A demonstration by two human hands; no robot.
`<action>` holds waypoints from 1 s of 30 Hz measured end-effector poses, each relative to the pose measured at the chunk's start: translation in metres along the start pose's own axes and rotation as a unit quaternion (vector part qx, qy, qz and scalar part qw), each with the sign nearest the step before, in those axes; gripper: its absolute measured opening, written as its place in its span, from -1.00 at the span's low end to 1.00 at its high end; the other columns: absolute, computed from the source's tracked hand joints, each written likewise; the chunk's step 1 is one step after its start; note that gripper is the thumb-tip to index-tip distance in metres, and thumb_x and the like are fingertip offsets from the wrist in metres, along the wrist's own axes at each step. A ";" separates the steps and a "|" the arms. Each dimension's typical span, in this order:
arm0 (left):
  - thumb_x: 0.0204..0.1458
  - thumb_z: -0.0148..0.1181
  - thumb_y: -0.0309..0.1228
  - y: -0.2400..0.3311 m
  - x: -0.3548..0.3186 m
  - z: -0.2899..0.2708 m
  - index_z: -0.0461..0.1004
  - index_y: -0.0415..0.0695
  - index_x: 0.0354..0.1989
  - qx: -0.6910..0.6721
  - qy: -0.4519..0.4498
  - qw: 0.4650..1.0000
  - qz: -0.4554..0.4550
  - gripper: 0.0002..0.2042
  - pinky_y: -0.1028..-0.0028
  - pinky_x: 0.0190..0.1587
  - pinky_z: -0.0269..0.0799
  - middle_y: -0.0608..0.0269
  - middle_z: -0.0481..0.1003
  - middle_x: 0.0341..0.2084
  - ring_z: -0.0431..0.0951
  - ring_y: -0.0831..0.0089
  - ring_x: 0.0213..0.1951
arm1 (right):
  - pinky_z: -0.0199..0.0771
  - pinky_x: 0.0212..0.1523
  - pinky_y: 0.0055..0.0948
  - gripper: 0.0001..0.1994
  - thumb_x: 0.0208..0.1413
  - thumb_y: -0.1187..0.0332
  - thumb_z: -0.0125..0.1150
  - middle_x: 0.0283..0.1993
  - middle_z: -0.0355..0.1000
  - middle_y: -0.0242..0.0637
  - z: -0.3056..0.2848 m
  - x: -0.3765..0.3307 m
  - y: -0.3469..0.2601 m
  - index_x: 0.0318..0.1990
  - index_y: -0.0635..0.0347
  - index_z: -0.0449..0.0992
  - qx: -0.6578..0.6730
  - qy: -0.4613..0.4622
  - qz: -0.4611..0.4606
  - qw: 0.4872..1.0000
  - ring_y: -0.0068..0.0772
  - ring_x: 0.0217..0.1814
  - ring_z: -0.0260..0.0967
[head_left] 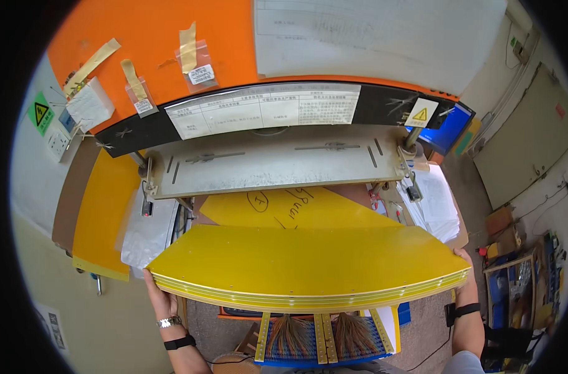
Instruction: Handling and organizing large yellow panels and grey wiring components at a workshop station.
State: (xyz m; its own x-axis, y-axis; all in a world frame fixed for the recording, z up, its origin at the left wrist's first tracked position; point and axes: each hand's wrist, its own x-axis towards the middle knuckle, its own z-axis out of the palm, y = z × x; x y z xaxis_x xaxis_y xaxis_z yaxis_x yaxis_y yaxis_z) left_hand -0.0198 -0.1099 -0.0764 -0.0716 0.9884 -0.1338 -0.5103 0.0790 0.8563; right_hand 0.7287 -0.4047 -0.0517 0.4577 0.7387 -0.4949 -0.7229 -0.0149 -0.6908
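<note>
A wide stack of several yellow boards is held level between both hands, in front of a press-like machine. My left hand grips its left end from the side and below, a metal watch and a black band on that arm. At the opposite end my right hand is closed round the edge, fingers mostly hidden by the stack. Beyond it lies a flat yellow sheet with handwriting, under the machine's grey metal plate.
Below the stack sits a blue fixture with bundles of thin coloured wires. White papers lie at the right, clear plastic bags at the left. An orange machine front rises behind. A wooden shelf stands far right.
</note>
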 end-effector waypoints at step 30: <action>0.12 -0.14 0.06 0.008 -0.050 0.016 0.45 -0.05 0.09 0.159 0.185 0.950 -0.193 -0.47 0.14 0.04 0.36 0.15 0.51 0.06 0.48 0.23 0.06 | 0.40 0.32 -0.28 -0.29 0.07 0.27 0.25 0.29 0.41 0.08 -0.032 0.035 0.026 0.36 0.46 0.26 0.033 -0.091 -0.035 0.995 -0.07 0.27 0.44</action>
State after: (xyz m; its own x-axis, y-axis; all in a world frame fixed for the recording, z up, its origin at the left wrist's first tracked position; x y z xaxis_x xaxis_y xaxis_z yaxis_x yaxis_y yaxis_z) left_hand -0.0064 -0.1564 -0.0553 -0.2579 0.7694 -0.5844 -0.2782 0.5201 0.8075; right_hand 0.7423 -0.4014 -0.1041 0.4106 0.8463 -0.3393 -0.7276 0.0799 -0.6813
